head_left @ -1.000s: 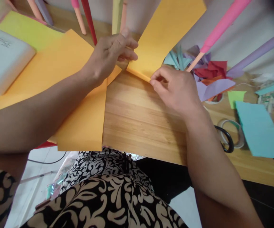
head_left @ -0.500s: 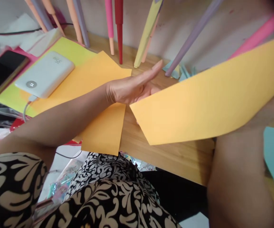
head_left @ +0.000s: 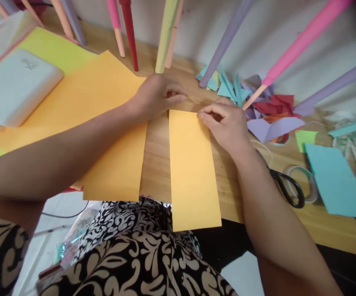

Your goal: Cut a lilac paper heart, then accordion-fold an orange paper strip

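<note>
A yellow-orange paper strip (head_left: 193, 168) lies lengthwise toward me, its near end jutting past the table edge over my lap. My right hand (head_left: 227, 123) pinches its far right corner between thumb and fingers. Just beyond the far left corner is my left hand (head_left: 157, 96), fingers curled and thumb drawn in, with nothing visible in them. Under my left wrist and forearm spreads a larger orange paper sheet (head_left: 116, 172), partly covered by the arm.
A white power bank (head_left: 20, 86) rests on the orange and lime sheets at left. Rolled paper sticks (head_left: 224, 45) lean along the wall. Paper scraps (head_left: 276, 111), black-handled scissors (head_left: 289, 191), a tape roll (head_left: 312, 185) and a turquoise paper piece (head_left: 338, 181) lie right.
The strip has swung from a raised, slanting position at right down to lie in front of me. My right hand came into view at its far corner; my left hand's fingers curled in.
</note>
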`<state>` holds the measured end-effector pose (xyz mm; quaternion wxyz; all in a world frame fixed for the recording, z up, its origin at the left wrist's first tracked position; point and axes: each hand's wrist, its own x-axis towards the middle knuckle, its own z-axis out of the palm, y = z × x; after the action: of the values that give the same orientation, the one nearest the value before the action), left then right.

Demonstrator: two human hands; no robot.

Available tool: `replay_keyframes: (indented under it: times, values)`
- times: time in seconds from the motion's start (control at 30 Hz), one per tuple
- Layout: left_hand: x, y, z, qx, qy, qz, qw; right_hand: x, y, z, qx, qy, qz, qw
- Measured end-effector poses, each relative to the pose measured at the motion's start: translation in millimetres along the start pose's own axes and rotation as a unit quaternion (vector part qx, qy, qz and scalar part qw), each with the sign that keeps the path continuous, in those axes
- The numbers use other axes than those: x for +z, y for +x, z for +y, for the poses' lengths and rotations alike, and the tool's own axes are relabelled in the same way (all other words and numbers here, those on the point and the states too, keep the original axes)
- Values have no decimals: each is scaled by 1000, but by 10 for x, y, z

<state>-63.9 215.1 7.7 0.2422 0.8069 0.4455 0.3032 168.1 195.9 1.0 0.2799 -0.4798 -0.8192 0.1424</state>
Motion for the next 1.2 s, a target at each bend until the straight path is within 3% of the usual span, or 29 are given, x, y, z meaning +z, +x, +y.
replay_keyframes:
  times: [0.17, 0.37, 0.67, 1.0, 1.13, 1.2]
  values:
    - [105, -2, -12, 46, 91, -10, 995, -35, -12, -13, 34, -29, -38, 998]
    - [86, -6, 34, 67, 127, -30, 989, -57, -1, -40, 51, -41, -73, 995]
    - [117, 23, 56, 91, 230, -43, 968, -74, 41, 16, -8, -89, -84, 992]
    - [90, 46, 98, 96, 267, -61, 957, -146, 15, -87, 3, -143, -91, 986]
    - [94, 48, 118, 81, 236, -53, 967, -164, 7, -133, 9, -181, -96, 979]
    - [92, 42, 124, 75, 169, -56, 981, -172, 9, -162, 9, -197, -106, 975]
